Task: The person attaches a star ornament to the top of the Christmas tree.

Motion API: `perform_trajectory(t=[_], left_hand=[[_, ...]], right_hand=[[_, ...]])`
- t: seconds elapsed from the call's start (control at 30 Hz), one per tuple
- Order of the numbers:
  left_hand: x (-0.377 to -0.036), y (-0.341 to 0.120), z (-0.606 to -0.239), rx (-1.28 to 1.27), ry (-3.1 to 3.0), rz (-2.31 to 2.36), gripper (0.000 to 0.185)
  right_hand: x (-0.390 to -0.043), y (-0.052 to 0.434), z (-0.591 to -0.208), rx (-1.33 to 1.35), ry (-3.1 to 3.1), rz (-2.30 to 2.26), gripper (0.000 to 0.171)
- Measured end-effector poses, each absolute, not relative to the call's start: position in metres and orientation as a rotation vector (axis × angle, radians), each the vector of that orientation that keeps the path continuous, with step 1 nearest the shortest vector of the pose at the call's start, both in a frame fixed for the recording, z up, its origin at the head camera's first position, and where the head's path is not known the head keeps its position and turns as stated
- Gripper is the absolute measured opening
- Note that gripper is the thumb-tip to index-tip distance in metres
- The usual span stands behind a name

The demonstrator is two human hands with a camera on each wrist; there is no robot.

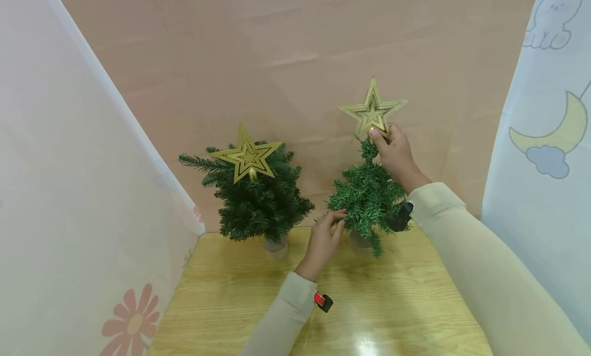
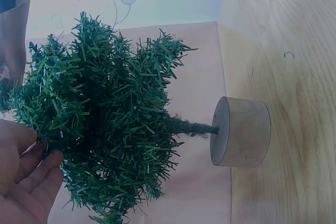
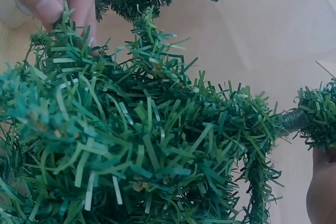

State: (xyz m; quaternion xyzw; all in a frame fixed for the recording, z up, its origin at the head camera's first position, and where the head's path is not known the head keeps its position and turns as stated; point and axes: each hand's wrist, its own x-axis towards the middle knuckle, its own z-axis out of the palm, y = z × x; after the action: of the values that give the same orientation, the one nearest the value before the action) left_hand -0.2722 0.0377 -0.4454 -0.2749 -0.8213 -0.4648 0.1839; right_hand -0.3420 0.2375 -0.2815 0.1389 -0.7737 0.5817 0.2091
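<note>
My right hand (image 1: 398, 153) holds a gold star tree topper (image 1: 373, 109) at the top of the right-hand small artificial Christmas tree (image 1: 369, 192), thumb in front near the star's base. At the left side of that tree, my left hand (image 1: 324, 240) pinches a branch tip (image 3: 65, 24) between thumb and fingers. In the left wrist view the left hand (image 2: 23, 174) is beside the green tinsel needles, and a round wooden base (image 2: 241, 132) stands under the trunk. The right wrist view shows only an edge of the right hand (image 3: 323, 187) below the treetop.
To the left stands a second, darker green tree (image 1: 260, 207) with its own gold star (image 1: 247, 155) on it and a round base (image 1: 276, 248). Both trees are on a wood-grain table (image 1: 221, 304). A pink-brown backdrop (image 1: 277, 53) rises behind, with patterned cloth panels at both sides.
</note>
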Motion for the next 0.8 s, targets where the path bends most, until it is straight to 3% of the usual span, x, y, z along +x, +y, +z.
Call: perform_trajectory(t=[0.53, 0.8], left_hand=[[-0.273, 0.037, -0.449, -0.781, -2.294, -1.317, 0.021], [-0.273, 0.037, -0.447, -0.761, -2.322, -1.287, 0.026]], right_hand=[[-0.318, 0.225, -0.270, 0.376, -2.118, 1.588, 0.029], [-0.335, 0.233, -0.281, 0.366, -2.104, 1.604, 0.041]])
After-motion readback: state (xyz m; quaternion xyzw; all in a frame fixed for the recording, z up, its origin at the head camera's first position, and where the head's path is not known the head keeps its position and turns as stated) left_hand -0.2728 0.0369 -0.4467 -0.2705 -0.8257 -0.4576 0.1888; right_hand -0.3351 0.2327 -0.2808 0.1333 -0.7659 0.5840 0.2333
